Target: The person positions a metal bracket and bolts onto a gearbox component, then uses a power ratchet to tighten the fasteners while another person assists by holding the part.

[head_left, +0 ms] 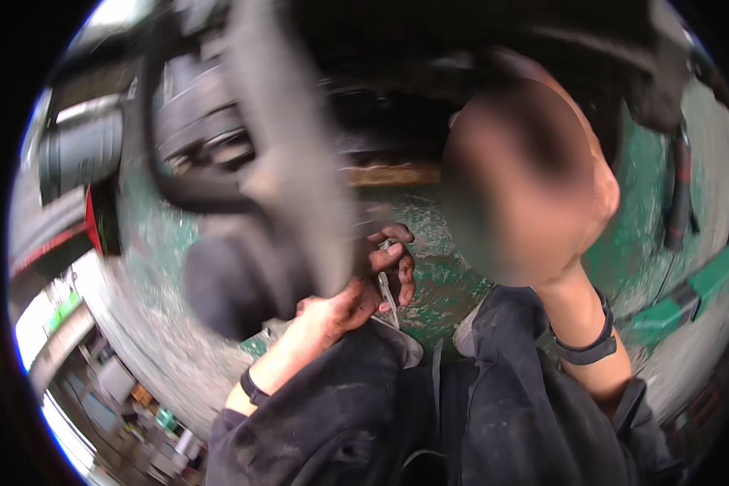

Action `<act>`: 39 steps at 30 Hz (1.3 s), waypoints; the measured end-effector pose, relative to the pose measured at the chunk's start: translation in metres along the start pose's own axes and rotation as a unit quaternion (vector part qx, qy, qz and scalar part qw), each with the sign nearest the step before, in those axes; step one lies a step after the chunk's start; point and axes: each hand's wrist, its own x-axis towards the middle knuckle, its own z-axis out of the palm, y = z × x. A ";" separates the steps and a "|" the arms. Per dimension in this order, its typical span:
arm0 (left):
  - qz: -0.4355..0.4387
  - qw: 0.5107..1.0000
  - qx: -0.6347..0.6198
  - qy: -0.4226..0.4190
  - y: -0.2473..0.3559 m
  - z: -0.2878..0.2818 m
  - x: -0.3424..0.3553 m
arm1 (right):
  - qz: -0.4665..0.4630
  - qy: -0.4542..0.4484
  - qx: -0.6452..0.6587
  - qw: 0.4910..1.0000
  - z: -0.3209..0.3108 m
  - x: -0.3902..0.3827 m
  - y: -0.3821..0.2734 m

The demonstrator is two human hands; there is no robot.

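Note:
My left hand (373,279) has its dirt-blackened fingers curled round a slim metal wrench (387,298), which points down over the floor between my feet. Part of that hand is behind a grey curved bar (296,146), smeared by motion. Below the bar hangs a dark rounded part (235,283), also blurred. Raised on the right is my right hand (601,194), close to the dark underside of a machine or vehicle (397,73). A blurred patch covers most of it, so its fingers and anything in them are hidden.
The worn green floor (429,235) runs under the machinery. At the left stand a grey cylinder (85,154) and a red-edged box (93,223), with assorted clutter further down. A black-and-red bar (679,194) and a green block (664,316) are at the right.

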 end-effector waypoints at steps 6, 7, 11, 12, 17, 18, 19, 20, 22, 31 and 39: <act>0.178 0.978 0.007 0.106 -0.004 -0.075 -0.071 | -0.029 -0.048 -0.181 0.982 -0.019 0.023 0.001; 0.196 0.963 0.006 0.184 -0.014 -0.090 -0.087 | -0.061 -0.055 -0.143 0.986 -0.023 0.027 0.006; 0.237 0.864 0.046 0.441 -0.074 -0.154 -0.146 | -0.177 -0.051 -0.223 0.957 -0.034 0.030 0.017; 0.226 0.844 0.068 0.482 -0.091 -0.171 -0.157 | -0.211 -0.032 -0.276 0.937 -0.034 0.030 0.020; 0.128 0.744 0.132 0.642 -0.143 -0.246 -0.187 | -0.136 -0.043 -0.226 0.964 -0.034 0.030 0.028; 0.133 0.728 0.156 0.654 -0.141 -0.261 -0.188 | -0.128 -0.044 -0.224 0.965 -0.034 0.030 0.029; 0.146 0.714 0.160 0.665 -0.138 -0.274 -0.189 | -0.121 -0.046 -0.222 0.966 -0.034 0.031 0.029; 0.137 0.711 0.151 0.673 -0.131 -0.286 -0.189 | -0.113 -0.050 -0.220 0.968 -0.034 0.031 0.028; 0.143 0.700 0.181 0.676 -0.111 -0.307 -0.189 | -0.101 -0.058 -0.214 0.970 -0.033 0.031 0.026; -0.051 0.693 0.336 0.636 -0.060 -0.330 -0.171 | -0.026 -0.085 -0.151 0.984 -0.036 0.032 0.029; 0.100 0.729 0.254 0.628 -0.072 -0.294 -0.162 | 0.095 -0.107 -0.034 0.989 -0.050 0.037 0.032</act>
